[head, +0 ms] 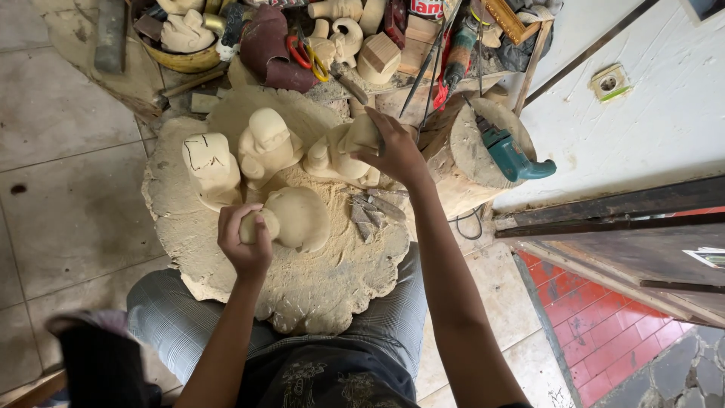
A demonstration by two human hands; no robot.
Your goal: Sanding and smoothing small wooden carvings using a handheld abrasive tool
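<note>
My left hand [243, 243] grips one end of a rounded pale wood carving [296, 217] that lies on a sawdust-covered slab [317, 287] across my lap. My right hand [394, 148] reaches further out and closes on another pale carved figure [341, 155] at the slab's far edge. Two more unfinished carvings stand beside it: a rounded figure [266, 145] in the middle and a blocky one with pencil lines [211, 168] to the left. Several small pieces of sandpaper [370, 211] lie on the slab just right of the rounded carving.
A cluttered bench at the top holds more carvings [343, 38], a wood block [380, 54], red-handled pliers [302, 54] and a yellow bowl [185, 59]. A teal power tool [510, 155] rests on a log stump [472, 147]. A white wall with a socket [609, 81] is on the right. Tiled floor lies on the left.
</note>
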